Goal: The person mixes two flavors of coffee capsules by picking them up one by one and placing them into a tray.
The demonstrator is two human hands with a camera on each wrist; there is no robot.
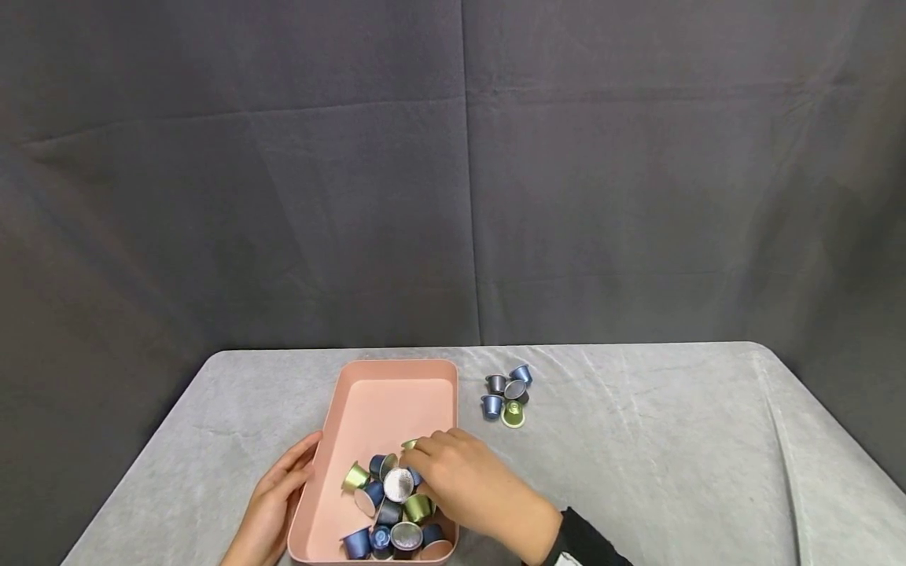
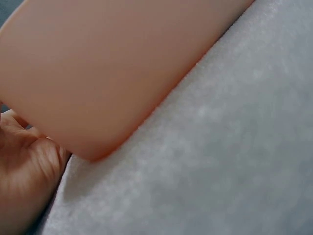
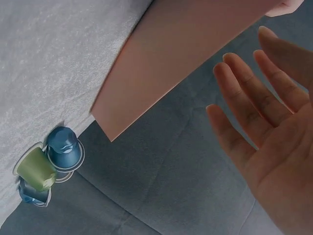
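Note:
A pink rectangular tray (image 1: 398, 409) stands on the table, with a heap of coffee capsules (image 1: 399, 485) in its near half, blue, green and dark ones with foil lids. Along the tray's left outer wall my left hand (image 1: 274, 495) rests with extended fingers. In the left wrist view the tray's side (image 2: 122, 73) covers part of that hand. My right hand (image 1: 474, 483) hovers over the capsules from the right, its fingertips near a green capsule (image 1: 410, 444). Seen from the right wrist, this hand's fingers (image 3: 249, 105) are spread and loosely bent, with nothing between them.
Right of the tray's far end, a small cluster of capsules lies on the grey cloth-covered table (image 1: 658, 448): a green capsule (image 1: 513, 413), blue ones such as the blue capsule (image 1: 491, 406), and dark ones. A dark curtain (image 1: 566, 196) hangs behind the table.

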